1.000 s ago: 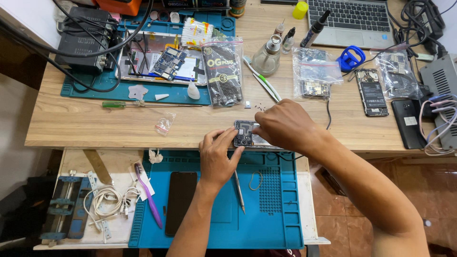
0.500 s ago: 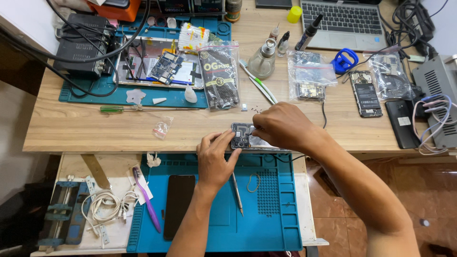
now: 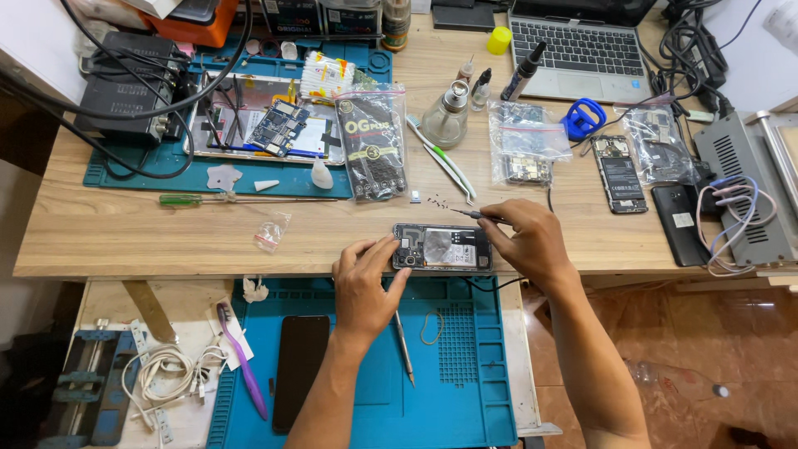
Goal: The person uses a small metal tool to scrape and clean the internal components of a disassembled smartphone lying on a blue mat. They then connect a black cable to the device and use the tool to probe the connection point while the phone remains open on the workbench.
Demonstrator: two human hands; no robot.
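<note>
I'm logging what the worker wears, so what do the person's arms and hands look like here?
Both arms are bare up to the picture's edge, with no sleeves in view. The left hand and right hand wear no gloves, and no rings, watch or wrist strap are visible. The fingers are uncovered, nails short.
</note>
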